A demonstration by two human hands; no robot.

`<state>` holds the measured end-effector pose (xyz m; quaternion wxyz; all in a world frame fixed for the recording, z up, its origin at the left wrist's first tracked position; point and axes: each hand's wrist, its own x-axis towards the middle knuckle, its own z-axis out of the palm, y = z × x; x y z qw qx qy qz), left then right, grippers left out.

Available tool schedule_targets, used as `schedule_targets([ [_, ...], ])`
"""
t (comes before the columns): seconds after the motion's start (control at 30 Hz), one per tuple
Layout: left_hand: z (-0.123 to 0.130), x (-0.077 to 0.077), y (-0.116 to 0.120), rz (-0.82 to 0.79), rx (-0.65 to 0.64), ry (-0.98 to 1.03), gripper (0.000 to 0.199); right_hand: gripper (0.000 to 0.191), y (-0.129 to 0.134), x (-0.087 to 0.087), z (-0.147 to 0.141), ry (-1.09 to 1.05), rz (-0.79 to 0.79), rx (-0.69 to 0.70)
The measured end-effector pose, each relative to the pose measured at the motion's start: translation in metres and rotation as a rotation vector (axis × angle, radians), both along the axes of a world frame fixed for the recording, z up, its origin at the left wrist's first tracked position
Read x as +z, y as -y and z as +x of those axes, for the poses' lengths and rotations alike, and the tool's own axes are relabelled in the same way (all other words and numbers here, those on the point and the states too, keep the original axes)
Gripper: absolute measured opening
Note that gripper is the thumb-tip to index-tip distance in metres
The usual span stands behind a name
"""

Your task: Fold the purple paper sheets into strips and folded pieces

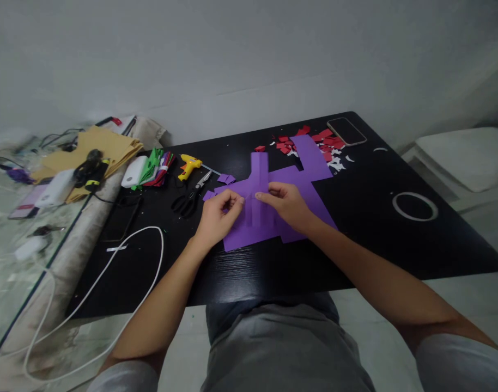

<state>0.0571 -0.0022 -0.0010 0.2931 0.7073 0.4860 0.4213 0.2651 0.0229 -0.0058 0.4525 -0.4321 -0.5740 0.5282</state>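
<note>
A folded purple paper strip (259, 170) stands out above flat purple sheets (249, 238) on the black table. My left hand (222, 213) is at the left of the strip, thumb and index finger pinched together; whatever lies between the fingertips is too small to make out. From the right, my right hand (287, 204) has its thumb and curled fingers closed on the strip's right side. Another purple piece (311, 158) lies behind at the right, over the larger sheets. Small purple scraps (226, 178) rest left of the strip.
A yellow glue gun (189, 166) and black scissors (186, 204) lie at the left, near bundled coloured paper (154, 169). Red scraps (328, 140) and a phone (347, 132) are at the back right. A tape ring (415, 206) sits right; a white cable (161, 256) loops left.
</note>
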Motion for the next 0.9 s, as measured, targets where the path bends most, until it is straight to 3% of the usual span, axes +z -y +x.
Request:
schedule_targets([
  [0.17, -0.003, -0.001, -0.003, 0.001, 0.051, 0.029, 0.021, 0.041, -0.006, 0.003, 0.006, -0.115, -0.088, -0.059],
  [0.4, 0.004, -0.004, 0.0, -0.089, -0.007, 0.087, 0.018, 0.057, 0.001, -0.005, -0.004, -0.03, -0.05, 0.019],
  [0.6, 0.007, -0.005, 0.0, -0.129, -0.034, 0.137, 0.02, 0.066, 0.004, -0.001, -0.007, -0.037, -0.032, 0.062],
  [0.9, 0.007, -0.007, -0.003, -0.171, -0.028, 0.224, 0.024, 0.052, 0.005, 0.001, -0.006, -0.082, -0.101, 0.106],
])
